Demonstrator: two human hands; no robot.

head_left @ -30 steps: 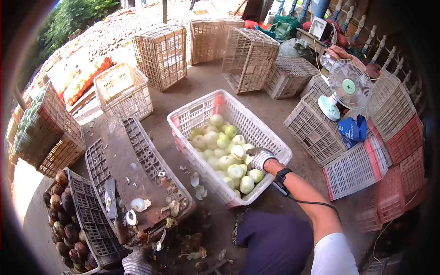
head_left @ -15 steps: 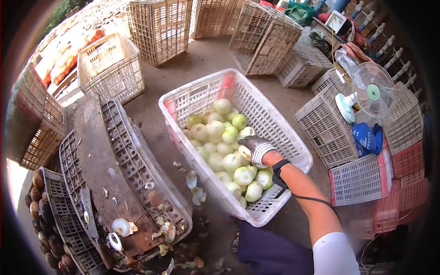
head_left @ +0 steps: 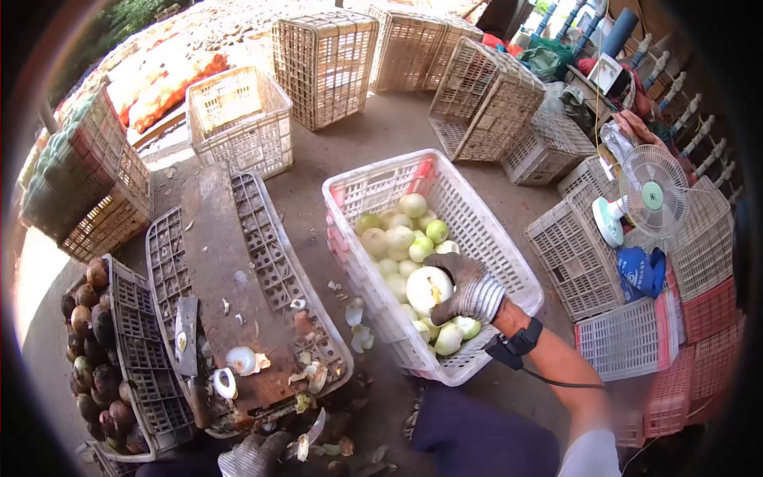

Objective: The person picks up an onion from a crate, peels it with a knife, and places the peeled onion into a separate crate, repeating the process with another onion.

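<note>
My right hand [head_left: 469, 288], in a grey and white glove with a black strap at the wrist, grips a large peeled onion [head_left: 429, 289] above the pile. Beneath it, peeled white and green onions [head_left: 399, 238] lie in a white plastic crate [head_left: 497, 258] with red corners. At the bottom edge, my left hand [head_left: 253, 456] shows only partly in a similar glove; a small blade [head_left: 316, 427] is beside it. A knife [head_left: 187, 338], an onion piece [head_left: 241, 360] and a white ring [head_left: 225, 383] rest on the wooden board [head_left: 218, 270] to the left.
Unpeeled onions [head_left: 102, 358] fill a crate at the far left. Upright crates [head_left: 326, 67] stand at the back. A fan [head_left: 652, 195] and a blue cap [head_left: 638, 272] sit on stacked crates at the right. Peel scraps [head_left: 359, 326] litter the floor.
The view has shifted. My right hand has lifted a peeled onion above the pile and turned it toward the camera. My left hand and the small blade have come further into view at the bottom.
</note>
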